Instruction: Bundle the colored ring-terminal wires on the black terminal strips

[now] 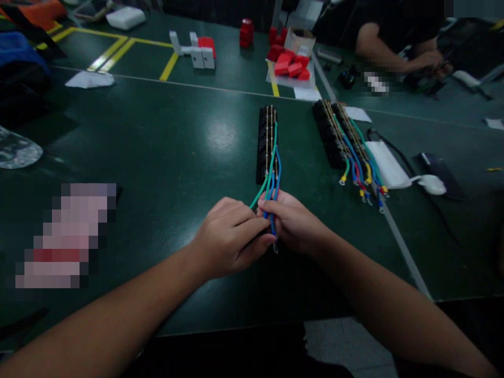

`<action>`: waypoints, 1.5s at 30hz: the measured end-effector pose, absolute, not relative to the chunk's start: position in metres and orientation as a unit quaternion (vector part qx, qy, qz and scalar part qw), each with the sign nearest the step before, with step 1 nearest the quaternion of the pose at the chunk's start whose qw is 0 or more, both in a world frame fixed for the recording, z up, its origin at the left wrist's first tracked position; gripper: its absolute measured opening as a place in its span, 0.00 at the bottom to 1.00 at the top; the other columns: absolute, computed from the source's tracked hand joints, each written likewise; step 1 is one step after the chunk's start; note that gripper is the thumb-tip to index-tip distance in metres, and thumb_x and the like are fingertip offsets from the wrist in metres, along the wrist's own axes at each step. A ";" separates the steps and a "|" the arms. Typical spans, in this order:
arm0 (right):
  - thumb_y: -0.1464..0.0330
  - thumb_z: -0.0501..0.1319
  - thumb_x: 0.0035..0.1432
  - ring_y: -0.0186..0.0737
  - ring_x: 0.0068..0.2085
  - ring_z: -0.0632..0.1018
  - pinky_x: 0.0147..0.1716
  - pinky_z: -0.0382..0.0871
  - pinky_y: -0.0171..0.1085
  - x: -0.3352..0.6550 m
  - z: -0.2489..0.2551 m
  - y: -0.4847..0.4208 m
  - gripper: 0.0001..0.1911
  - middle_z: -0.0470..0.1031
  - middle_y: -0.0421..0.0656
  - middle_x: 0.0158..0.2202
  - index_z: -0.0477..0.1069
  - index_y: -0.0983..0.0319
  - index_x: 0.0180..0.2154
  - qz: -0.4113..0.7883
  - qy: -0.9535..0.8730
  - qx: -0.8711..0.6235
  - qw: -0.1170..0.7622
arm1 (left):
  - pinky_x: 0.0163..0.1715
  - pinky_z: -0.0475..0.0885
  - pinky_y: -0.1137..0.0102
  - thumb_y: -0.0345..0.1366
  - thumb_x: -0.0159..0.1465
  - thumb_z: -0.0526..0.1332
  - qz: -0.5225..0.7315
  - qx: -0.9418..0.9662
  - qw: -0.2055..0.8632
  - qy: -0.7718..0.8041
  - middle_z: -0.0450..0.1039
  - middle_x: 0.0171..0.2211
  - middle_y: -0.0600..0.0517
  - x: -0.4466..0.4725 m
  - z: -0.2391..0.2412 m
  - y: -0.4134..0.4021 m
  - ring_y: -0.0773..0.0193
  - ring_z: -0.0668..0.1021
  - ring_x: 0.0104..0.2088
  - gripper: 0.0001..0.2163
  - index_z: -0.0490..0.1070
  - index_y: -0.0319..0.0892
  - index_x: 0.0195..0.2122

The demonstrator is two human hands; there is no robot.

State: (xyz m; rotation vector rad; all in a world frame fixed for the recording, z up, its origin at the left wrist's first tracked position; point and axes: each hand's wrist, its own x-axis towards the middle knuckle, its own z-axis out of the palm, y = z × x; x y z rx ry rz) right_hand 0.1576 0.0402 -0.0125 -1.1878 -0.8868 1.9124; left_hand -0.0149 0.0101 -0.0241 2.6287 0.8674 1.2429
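both forearms reach in from the near edge of the dark green table (157, 157) and the two hands meet near its middle. the left hand (230, 236) is curled, knuckles up, its fingers pinched around the loose ends of a bundle of thin green and blue wires (271, 178). the right hand (291, 223) sits just beside it, touching it, fingers closed on the same wires, one blue strand with a small metal ring end hanging below the fingers. the wires run away from the hands onto a long black terminal strip (264, 142) lying lengthwise on the table. to the right, well apart, lie two more black strips with coloured wires (346, 142). near the far edge, a small open cardboard box (300, 41) stands among red plastic blocks (289, 65); what it holds cannot be seen. another person's arm (378, 50) rests at the far right corner.
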 end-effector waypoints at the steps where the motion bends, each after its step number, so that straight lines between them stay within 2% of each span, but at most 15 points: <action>1: 0.75 0.60 0.63 0.29 0.21 0.70 0.19 0.65 0.28 0.158 -0.012 0.040 0.05 0.71 0.37 0.24 0.67 0.63 0.33 0.739 -0.347 -0.462 0.347 | 0.35 0.70 0.63 0.35 0.69 0.63 0.417 0.859 0.053 0.293 0.75 0.29 0.48 -0.015 -0.024 0.010 0.60 0.75 0.31 0.08 0.79 0.36 0.39; 4: 0.77 0.58 0.63 0.29 0.18 0.70 0.16 0.65 0.28 0.158 -0.012 0.041 0.06 0.69 0.34 0.22 0.66 0.62 0.35 0.747 -0.332 -0.465 0.339 | 0.36 0.71 0.64 0.30 0.67 0.63 0.436 0.834 0.052 0.334 0.75 0.31 0.46 -0.014 -0.024 0.010 0.60 0.76 0.33 0.06 0.80 0.34 0.40; 7: 0.79 0.56 0.64 0.31 0.20 0.75 0.19 0.70 0.28 0.159 -0.012 0.042 0.07 0.71 0.36 0.24 0.66 0.63 0.36 0.763 -0.322 -0.452 0.332 | 0.38 0.73 0.66 0.28 0.68 0.61 0.414 0.817 0.063 0.395 0.76 0.34 0.46 -0.013 -0.024 0.011 0.61 0.77 0.35 0.08 0.80 0.35 0.43; 13: 0.75 0.54 0.68 0.34 0.21 0.79 0.14 0.68 0.28 0.160 -0.009 0.041 0.05 0.74 0.38 0.26 0.66 0.63 0.38 0.752 -0.330 -0.488 0.297 | 0.39 0.75 0.72 0.25 0.68 0.59 0.399 0.799 0.073 0.444 0.79 0.35 0.48 -0.014 -0.024 0.014 0.65 0.80 0.36 0.09 0.80 0.35 0.44; 16: 0.75 0.54 0.70 0.34 0.22 0.79 0.15 0.69 0.28 0.159 -0.008 0.041 0.06 0.74 0.39 0.26 0.66 0.64 0.38 0.744 -0.341 -0.498 0.288 | 0.40 0.76 0.71 0.27 0.68 0.61 0.381 0.801 0.067 0.457 0.83 0.37 0.48 -0.015 -0.024 0.015 0.64 0.83 0.37 0.08 0.79 0.36 0.43; 20: 0.76 0.55 0.68 0.33 0.21 0.78 0.16 0.70 0.29 0.159 -0.009 0.041 0.05 0.74 0.39 0.26 0.67 0.64 0.38 0.741 -0.355 -0.490 0.292 | 0.35 0.76 0.72 0.29 0.68 0.62 0.361 0.803 0.086 0.466 0.84 0.34 0.52 -0.017 -0.026 0.016 0.65 0.84 0.33 0.06 0.79 0.40 0.41; 25: 0.73 0.58 0.66 0.31 0.18 0.72 0.14 0.67 0.28 0.161 -0.009 0.040 0.06 0.71 0.37 0.23 0.68 0.63 0.34 0.720 -0.396 -0.489 0.292 | 0.31 0.73 0.71 0.28 0.68 0.59 0.356 0.822 0.096 0.434 0.80 0.30 0.52 -0.016 -0.027 0.018 0.65 0.80 0.30 0.08 0.79 0.40 0.41; 30: 0.72 0.58 0.67 0.30 0.17 0.71 0.14 0.69 0.28 0.162 -0.006 0.041 0.09 0.72 0.37 0.21 0.68 0.63 0.32 0.696 -0.456 -0.483 0.272 | 0.33 0.71 0.70 0.30 0.70 0.56 0.354 0.818 0.119 0.438 0.78 0.30 0.51 -0.013 -0.026 0.017 0.64 0.79 0.30 0.09 0.76 0.39 0.38; 38: 0.75 0.61 0.66 0.31 0.20 0.76 0.19 0.72 0.28 0.165 -0.003 0.042 0.07 0.74 0.39 0.22 0.68 0.64 0.33 0.701 -0.466 -0.481 0.246 | 0.28 0.67 0.70 0.39 0.69 0.59 0.348 0.774 0.223 0.480 0.77 0.27 0.54 -0.011 -0.017 0.016 0.66 0.77 0.26 0.10 0.76 0.40 0.36; 45: 0.73 0.58 0.68 0.32 0.20 0.75 0.20 0.73 0.29 0.164 -0.006 0.042 0.07 0.73 0.38 0.21 0.68 0.64 0.34 0.723 -0.437 -0.473 0.252 | 0.28 0.65 0.70 0.38 0.66 0.61 0.325 0.790 0.224 0.469 0.74 0.28 0.52 -0.011 -0.019 0.016 0.65 0.73 0.27 0.09 0.71 0.41 0.30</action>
